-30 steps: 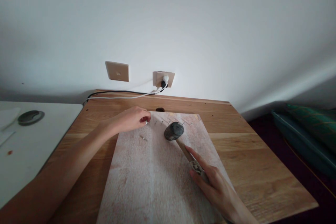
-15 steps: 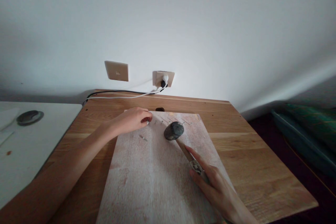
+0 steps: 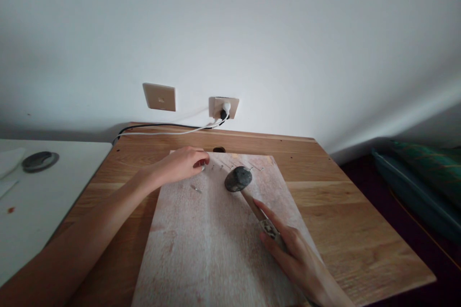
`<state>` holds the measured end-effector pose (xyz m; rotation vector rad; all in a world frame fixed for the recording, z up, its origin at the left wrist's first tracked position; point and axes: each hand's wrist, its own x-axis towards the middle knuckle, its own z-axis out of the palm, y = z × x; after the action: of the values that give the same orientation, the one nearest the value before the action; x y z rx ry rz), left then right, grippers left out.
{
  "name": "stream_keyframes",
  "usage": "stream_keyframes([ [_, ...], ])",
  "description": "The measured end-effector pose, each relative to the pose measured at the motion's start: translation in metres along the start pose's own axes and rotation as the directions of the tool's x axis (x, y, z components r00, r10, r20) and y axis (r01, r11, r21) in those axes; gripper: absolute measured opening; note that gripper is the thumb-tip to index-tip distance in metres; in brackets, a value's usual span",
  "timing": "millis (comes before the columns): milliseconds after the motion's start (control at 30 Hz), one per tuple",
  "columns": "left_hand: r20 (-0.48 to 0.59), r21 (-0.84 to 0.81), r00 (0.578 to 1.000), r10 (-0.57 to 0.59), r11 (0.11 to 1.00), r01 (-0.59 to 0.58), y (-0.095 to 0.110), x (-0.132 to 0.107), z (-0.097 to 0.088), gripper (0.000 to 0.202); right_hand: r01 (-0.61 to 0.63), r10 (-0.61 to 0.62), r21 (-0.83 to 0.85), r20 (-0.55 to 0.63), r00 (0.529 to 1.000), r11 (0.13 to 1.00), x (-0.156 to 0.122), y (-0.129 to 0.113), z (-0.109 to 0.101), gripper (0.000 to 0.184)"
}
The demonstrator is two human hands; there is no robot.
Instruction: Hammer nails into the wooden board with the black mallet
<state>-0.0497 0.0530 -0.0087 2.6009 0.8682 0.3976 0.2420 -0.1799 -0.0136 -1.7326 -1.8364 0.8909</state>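
Note:
My right hand (image 3: 291,247) is wrapped round the wooden handle of a rubber mallet (image 3: 238,179), its index finger stretched along the shaft. The mallet's black head is over the pale wooden board (image 3: 187,240), close to a row of thin nails (image 3: 261,169) standing along the board's far edge. At the left end of that row, the fingers of my left hand (image 3: 189,163) pinch a small nail (image 3: 203,167), mostly hidden by the fingertips. Loose on the board, nearer to me, lie one or more small nails (image 3: 196,188).
The board rests on a wooden table (image 3: 334,211) against a white wall. Black and white cables run from a wall socket (image 3: 232,107) along the table's back edge. A white desk (image 3: 72,177) adjoins at left; green and blue fabric (image 3: 418,192) lies at right.

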Motion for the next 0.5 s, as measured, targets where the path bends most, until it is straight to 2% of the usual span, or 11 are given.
stream_keyframes([
  [300, -0.083, -0.214, 0.996, -0.028, 0.977, 0.009, -0.008, 0.002, 0.012, 0.017, -0.047, 0.048, 0.034, -0.028, 0.998, 0.998, -0.002, -0.008, 0.000, 0.057],
  [500, -0.081, -0.296, 0.989, -0.125, 0.950, 0.096, -0.013, 0.001, 0.016, 0.019, -0.009, 0.011, 0.042, -0.052, 0.999, 0.999, 0.005, -0.014, -0.002, 0.058],
])
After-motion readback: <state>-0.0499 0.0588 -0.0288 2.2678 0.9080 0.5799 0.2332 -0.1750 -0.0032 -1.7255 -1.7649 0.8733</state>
